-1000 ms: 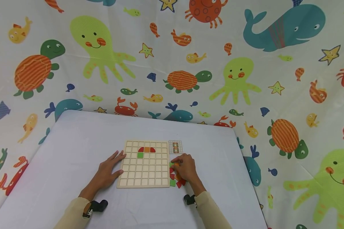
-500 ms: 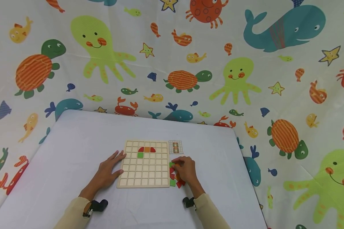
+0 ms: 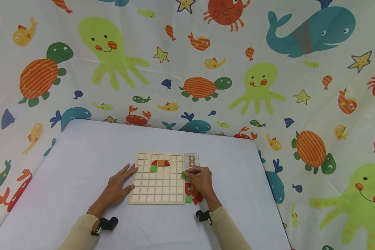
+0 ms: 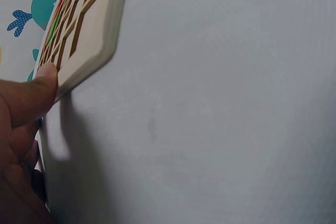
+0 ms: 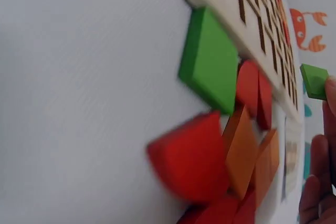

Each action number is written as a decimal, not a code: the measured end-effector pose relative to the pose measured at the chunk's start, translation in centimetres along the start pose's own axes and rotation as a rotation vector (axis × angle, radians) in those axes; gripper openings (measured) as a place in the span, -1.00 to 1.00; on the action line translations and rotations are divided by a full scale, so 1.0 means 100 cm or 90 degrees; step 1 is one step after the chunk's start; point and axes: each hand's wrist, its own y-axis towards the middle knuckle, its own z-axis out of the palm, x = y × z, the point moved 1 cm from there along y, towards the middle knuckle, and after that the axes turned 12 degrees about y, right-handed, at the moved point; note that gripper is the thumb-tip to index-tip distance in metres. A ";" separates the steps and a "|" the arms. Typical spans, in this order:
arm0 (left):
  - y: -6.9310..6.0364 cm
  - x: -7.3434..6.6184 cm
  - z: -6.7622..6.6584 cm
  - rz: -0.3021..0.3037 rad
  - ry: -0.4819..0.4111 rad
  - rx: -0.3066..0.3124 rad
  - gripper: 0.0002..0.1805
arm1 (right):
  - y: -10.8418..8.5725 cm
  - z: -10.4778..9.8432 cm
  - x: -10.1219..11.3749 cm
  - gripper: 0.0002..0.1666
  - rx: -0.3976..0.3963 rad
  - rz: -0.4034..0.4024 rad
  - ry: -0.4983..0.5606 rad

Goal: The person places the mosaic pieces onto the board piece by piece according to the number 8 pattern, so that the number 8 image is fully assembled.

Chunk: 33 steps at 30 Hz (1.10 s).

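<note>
Green held square (image 5: 315,81): one. It is by the right edge of the board, and you cannot tell from here if it touches the wood.
Your right hand (image 3: 200,178): one small thing in it, the green held square, pinched between thumb and finger.
Your left hand (image 3: 116,187): fingers spread out, nothing in the grip. Fingertips and thumb touch the left side of the board.
Wooden board (image 3: 158,190): one, lying flat on the table, with seven rows of seven little boxes.
Bits set in the board: four. You have two red curved bits (image 3: 167,163), one orange square (image 3: 160,163) between them, and one green square (image 3: 153,168) under the left red one.
Loose bits to the right of the board: one green block (image 5: 210,62), two orange blocks (image 5: 241,153) that you can see, and at least three red blocks (image 5: 191,156). They overlap, so you cannot count every red one.
Picture card (image 3: 191,160): one, just beside the board, near its top right corner.
White table (image 3: 90,149): one, under everything.
Sea curtain (image 3: 181,66): one, behind, with three big octopuses (image 3: 257,86).
</note>
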 end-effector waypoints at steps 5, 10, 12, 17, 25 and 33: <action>0.000 0.000 -0.001 -0.005 -0.004 0.009 -0.20 | 0.007 0.016 0.010 -0.93 0.018 -0.018 0.018; 0.000 0.000 -0.002 -0.008 0.000 0.018 -0.20 | 0.015 0.035 0.016 -0.90 0.037 -0.020 0.011; -0.001 0.000 -0.002 -0.010 0.000 0.018 -0.19 | 0.019 0.043 0.017 -0.92 0.043 -0.015 0.006; -0.001 -0.001 -0.002 -0.012 0.000 0.020 -0.19 | 0.027 0.059 0.020 -0.92 0.051 -0.013 0.005; 0.000 -0.001 -0.002 -0.006 0.000 0.018 -0.20 | 0.034 0.073 0.022 -0.94 0.024 0.003 -0.058; 0.000 -0.001 -0.003 -0.003 -0.001 0.014 -0.20 | 0.036 0.078 0.020 -0.92 0.024 -0.004 -0.111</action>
